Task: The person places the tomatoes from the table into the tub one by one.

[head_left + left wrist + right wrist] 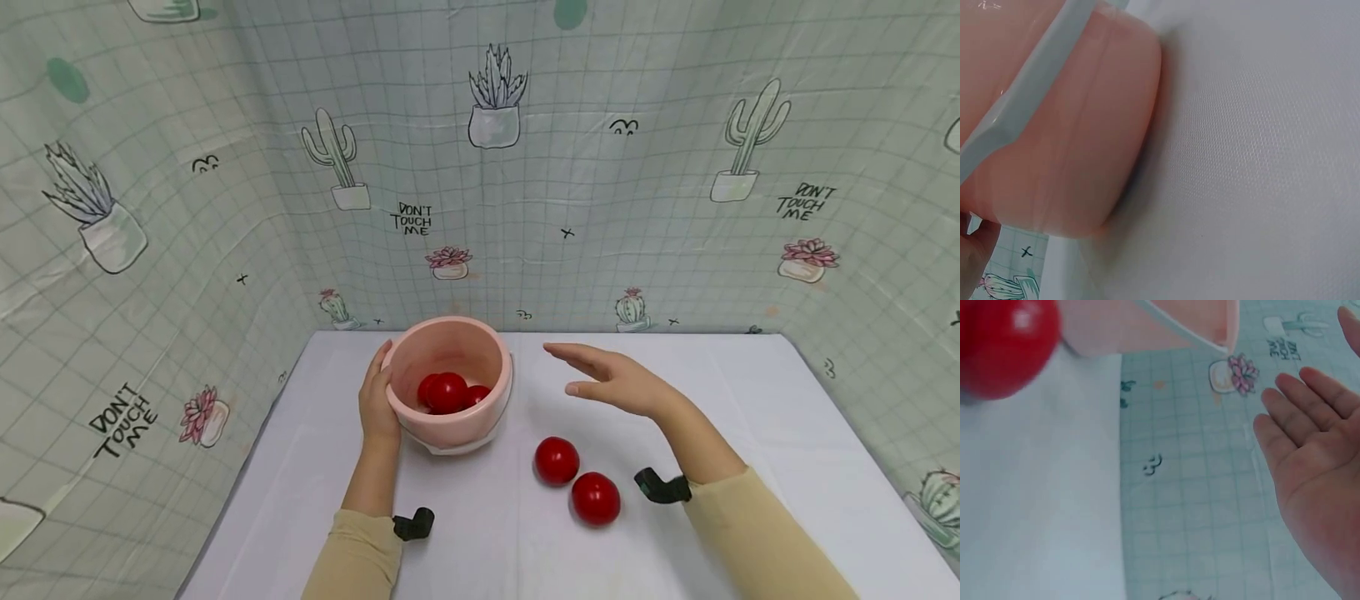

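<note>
A pink bucket [450, 429] with a pale handle [1029, 94] stands on the table, its mouth tilted toward the head camera. My left hand [379, 404] holds it by its left side, fingers along the wall near the rim. Several glossy red balls [447, 392] lie inside. To the right of the bucket, my right hand [618, 382] hovers over the table, fingers extended, thumb apart, palm bare. Nearer to me on the table are two more red balls, one [557, 461] just behind the other [596, 499].
The white table [465, 533] ends at a back edge behind the bucket. A grid-patterned cloth [570, 183] printed with potted cacti hangs at the back and both sides. A small black camera mount [663, 486] sits on the right wrist, another [414, 524] on the left.
</note>
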Tool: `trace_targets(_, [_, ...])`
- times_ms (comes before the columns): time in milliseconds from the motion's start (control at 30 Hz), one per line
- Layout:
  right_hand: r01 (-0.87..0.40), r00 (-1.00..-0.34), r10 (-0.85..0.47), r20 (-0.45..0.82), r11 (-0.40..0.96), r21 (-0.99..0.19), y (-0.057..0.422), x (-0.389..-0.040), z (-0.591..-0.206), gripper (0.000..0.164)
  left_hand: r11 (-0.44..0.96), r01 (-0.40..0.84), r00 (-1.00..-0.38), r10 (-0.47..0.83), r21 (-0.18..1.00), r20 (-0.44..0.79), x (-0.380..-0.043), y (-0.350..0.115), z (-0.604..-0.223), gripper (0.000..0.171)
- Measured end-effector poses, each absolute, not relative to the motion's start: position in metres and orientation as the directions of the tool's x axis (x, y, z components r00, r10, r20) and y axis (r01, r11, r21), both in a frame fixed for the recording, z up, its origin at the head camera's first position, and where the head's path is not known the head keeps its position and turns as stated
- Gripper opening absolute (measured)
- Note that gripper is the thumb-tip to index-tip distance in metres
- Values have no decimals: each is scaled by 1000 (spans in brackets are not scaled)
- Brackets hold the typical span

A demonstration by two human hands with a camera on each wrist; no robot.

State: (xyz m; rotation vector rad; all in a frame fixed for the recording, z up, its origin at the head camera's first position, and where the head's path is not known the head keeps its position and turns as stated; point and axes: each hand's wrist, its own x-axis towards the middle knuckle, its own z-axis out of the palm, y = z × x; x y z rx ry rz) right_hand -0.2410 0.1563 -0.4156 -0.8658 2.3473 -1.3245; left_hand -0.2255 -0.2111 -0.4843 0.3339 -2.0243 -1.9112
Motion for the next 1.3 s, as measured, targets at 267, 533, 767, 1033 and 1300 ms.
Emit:
trace_targets(267, [-357, -827, -557, 73, 420, -834, 190, -183, -468, 61, 66, 60, -919, -386, 996, 81, -225, -215, -484, 45])
trace_targets(533, [-287, -792, -607, 68, 271, -919, 207, -149, -509, 65, 38, 69, -922, -379, 997, 79, -224, -213, -482, 45])
trace_targets(767, [-267, -725, -687, 44, 223, -937, 213, -143, -523, 71, -9, 69, -927, -371, 998, 61, -224, -210, -483, 45])
trace_targets(1033, [-299, -688, -724, 50, 220, -929, 217, -141, -534, 74, 21, 50, -923, -380, 999, 54, -226, -210, -484, 44])
trace_targets(1300, [-272, -729, -683, -41, 344, -898, 217, -140, -538, 70, 48, 61, -922, -380, 997, 75, -224, -210, -484, 43])
